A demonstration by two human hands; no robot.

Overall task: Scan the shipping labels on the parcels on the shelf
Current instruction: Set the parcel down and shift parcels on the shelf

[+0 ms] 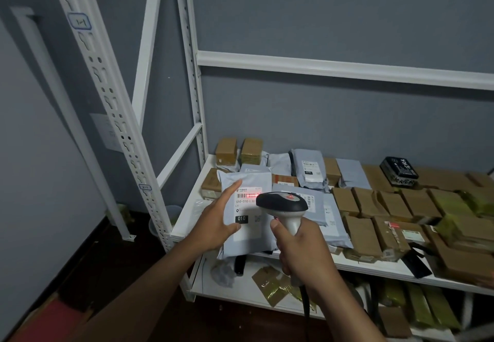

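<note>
Shelf point(187, 208): white metal, flat deck, its front edge running just below both hands. A perforated white upright point(125, 133) stands to the left of the left hand, with dark floor point(112, 261) open beyond it. Above the hands the bay is open up to a white crossbeam point(347, 70); a grey wall point(320, 119) closes the back.

Right of the right hand the deck is packed with brown cardboard boxes point(395, 205), taped, rectangular, edges touching, some overhanging the front edge. Grey plastic mailers point(307, 165), soft and wrinkled, lie beyond the hands, and a black packet point(398, 170) sits far right near the wall. A lower shelf point(227, 292) beneath the hands carries more brown and yellow-green wrapped packs.

The grey parcel point(248, 242) under scan is a smooth plastic mailer, tilted up at the front edge of the shelf, its lower end past the edge. Its white shipping label point(250, 208) faces the person, with a barcode crossed by a red scan line and a black "010" patch.

Left hand point(216, 218): fingers straight and spread, forefinger along the parcel's left edge, thumb pressed on the label near the "010" patch; it steadies the parcel.

Right hand point(299, 248): clenched round the pale handle of the scanner point(283, 204), whose dark rounded head sits just right of the barcode, overlapping the parcel's right side. A dark cable point(306, 307) drops from the handle.
</note>
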